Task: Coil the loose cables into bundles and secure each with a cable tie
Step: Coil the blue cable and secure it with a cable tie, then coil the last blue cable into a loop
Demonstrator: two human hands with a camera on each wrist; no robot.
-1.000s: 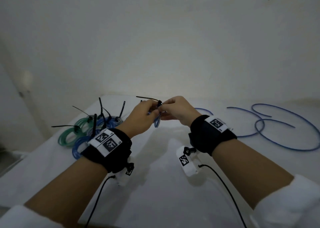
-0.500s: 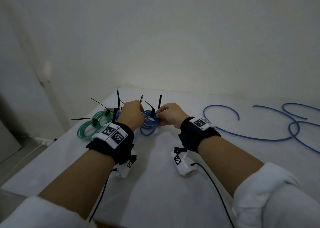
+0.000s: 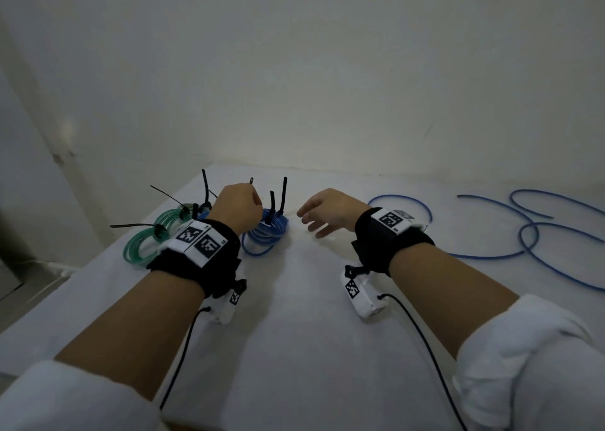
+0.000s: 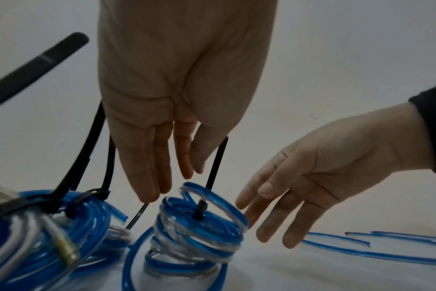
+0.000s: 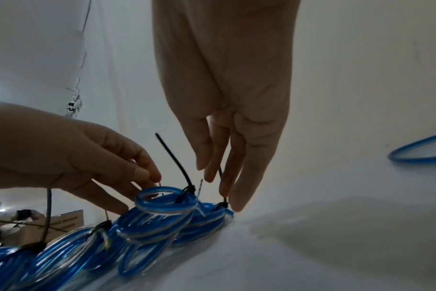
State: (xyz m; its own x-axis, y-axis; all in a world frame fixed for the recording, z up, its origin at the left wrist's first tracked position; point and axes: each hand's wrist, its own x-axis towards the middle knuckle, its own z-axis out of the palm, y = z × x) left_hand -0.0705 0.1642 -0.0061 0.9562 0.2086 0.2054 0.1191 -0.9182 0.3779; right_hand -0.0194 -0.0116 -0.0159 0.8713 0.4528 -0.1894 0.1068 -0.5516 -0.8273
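A small coiled blue cable bundle (image 3: 266,234) lies on the white table (image 3: 311,332), bound by black cable ties (image 3: 283,194) whose tails stick up. My left hand (image 3: 237,206) hovers just left of it with straight fingers (image 4: 149,177) pointing down at the coil (image 4: 199,226) and holding nothing. My right hand (image 3: 327,211) is open a little to the right of the coil. In the right wrist view its fingertips (image 5: 236,202) sit beside one tie's head (image 5: 223,204) on the bundle (image 5: 167,202). Loose blue cables (image 3: 523,234) lie on the right.
Tied green coils (image 3: 147,237) and another tied blue bundle (image 4: 50,236) sit at the table's left rear, with tie tails pointing up. The table's left edge (image 3: 82,280) drops off near them. A wall stands close behind the table.
The blue coil came down from mid-air onto the table beside the earlier bundles. Both hands let go of it, and the right hand drew away to the right.
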